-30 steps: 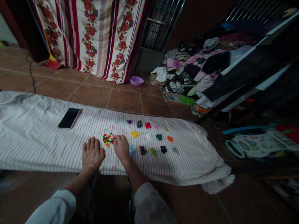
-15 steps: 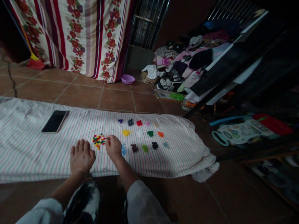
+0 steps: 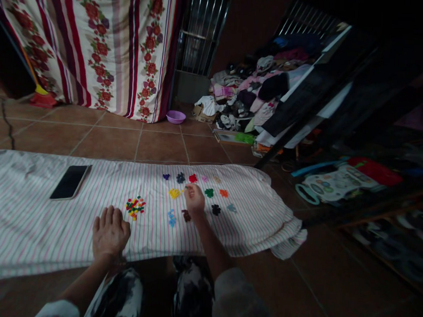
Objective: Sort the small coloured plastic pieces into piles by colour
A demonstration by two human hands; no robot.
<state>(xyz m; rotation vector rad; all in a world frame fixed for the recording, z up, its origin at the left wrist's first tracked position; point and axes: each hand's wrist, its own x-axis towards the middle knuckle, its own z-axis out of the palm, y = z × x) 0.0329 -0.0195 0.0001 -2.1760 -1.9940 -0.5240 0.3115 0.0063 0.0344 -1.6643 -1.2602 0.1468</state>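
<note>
Mid-frame, yellow bits point(image 3: 174, 193) are seen just left of the right hand point(image 3: 195, 200); its fingers' hold cannot be told.

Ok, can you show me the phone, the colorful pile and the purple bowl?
Phone point(image 3: 70, 182), head view: dark screen.
Colorful pile point(image 3: 134, 207), head view: middle pieces.
Purple bowl point(image 3: 175, 121), head view: front outer wall.

Read no text, label, brand, number or sign anywhere in view. Noted only coloured round markings on flat white-and-red plastic panel point(image 3: 334, 181) at right; too small and dim to decipher.
</note>
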